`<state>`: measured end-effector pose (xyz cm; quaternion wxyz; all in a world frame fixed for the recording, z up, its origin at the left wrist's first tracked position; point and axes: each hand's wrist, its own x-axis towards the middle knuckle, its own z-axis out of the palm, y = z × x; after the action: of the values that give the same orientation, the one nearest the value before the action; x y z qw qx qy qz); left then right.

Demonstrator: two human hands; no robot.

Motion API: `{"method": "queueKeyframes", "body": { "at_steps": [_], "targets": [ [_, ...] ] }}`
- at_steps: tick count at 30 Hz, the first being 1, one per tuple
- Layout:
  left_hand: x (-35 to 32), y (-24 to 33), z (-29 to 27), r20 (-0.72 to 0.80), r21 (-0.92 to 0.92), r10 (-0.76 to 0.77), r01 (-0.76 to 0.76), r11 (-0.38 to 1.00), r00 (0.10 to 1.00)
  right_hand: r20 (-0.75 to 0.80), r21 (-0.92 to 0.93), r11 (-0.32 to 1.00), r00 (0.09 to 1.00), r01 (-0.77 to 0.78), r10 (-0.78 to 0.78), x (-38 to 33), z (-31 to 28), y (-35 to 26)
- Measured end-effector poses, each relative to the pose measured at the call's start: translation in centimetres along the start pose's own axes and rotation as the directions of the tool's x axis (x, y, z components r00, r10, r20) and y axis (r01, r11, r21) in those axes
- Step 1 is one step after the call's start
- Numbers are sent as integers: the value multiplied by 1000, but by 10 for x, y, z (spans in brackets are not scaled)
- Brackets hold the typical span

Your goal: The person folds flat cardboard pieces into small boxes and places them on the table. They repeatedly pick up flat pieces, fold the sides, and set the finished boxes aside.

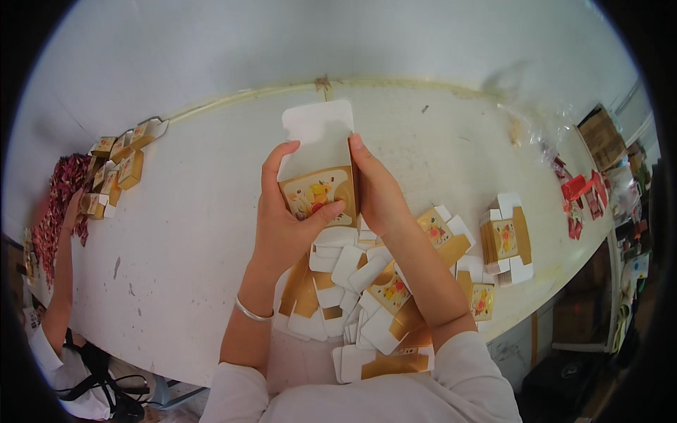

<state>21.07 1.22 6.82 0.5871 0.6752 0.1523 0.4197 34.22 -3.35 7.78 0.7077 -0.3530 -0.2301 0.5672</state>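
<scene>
In the head view, a gold carton (317,180) with a fruit print is held above the middle of the table (190,211), its white end flap raised toward the taped far edge; whether its base touches anything is hidden. The left hand (289,218) pinches it, thumb pressed across the printed front and a finger at the left edge. The right hand (377,187) clasps the right side, one fingertip near the top corner; its other fingers are mostly hidden. The carton looks like thin card: light, stiff along its folds, easily dented on its broad panels and perhaps slippery where glossy. The side walls, close to the creases, seem the safest hold. Loose flat cartons (360,296) lie heaped toward the near edge, with a neat carton stack (505,238) toward the right edge. By the left edge, a co-worker's hand (72,211) is among assembled boxes (130,169).
</scene>
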Motion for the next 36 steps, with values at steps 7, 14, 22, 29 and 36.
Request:
{"method": "queueKeyframes", "body": {
  "at_steps": [7, 14, 22, 29, 36],
  "targets": [
    [-5, 0, 4, -16, -88, 81, -82, 993, 997, -36, 73, 997, 999, 23, -21, -8, 2, -7],
    [-4, -8, -14, 148, 150, 82, -104, 983, 986, 37, -10, 1000, 999, 21, -20, -7, -6, -6],
    [-4, 9, 1, -54, -112, 45, -51, 992, 998, 461, -196, 874, 828, 445, -319, -5, -4, -12],
    [-7, 14, 1, -84, 83, 91, -84, 993, 992, 332, -449, 746, 867, 492, -373, -17, 5, -10],
    [-9, 21, -3, -34, 256, 43, -33, 966, 999, 243, -489, 785, 923, 382, -298, -15, 5, -17]
  ]
}}
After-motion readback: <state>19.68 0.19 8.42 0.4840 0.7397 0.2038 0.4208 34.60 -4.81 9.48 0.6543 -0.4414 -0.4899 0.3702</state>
